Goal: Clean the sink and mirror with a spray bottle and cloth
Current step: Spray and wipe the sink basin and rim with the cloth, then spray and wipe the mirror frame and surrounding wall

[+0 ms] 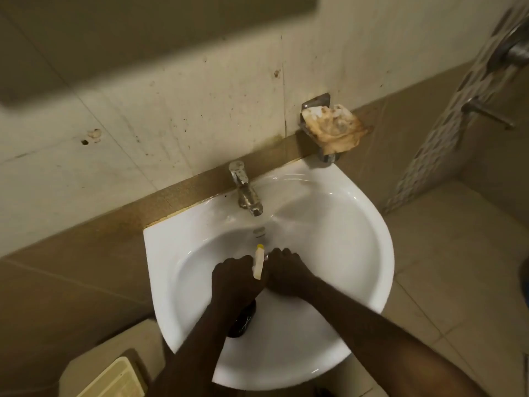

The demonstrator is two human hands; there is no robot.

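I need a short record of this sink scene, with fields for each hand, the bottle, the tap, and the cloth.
left hand: inside the sink, grips the spray bottle
right hand: beside the bottle, fingers curled; whether it holds anything cannot be told
spray bottle: white head with yellow tip, pointing at the sink's back wall; dark body below the left hand
tap: at the sink's back edge, no water seen
cloth: stained, lying on the wall holder right of the tap

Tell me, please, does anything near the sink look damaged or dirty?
Yes. The soap dish on the wall right of the tap is rusty and holds a brown-stained crumpled rag or paper. The wall tile above the sink has holes and dark specks.
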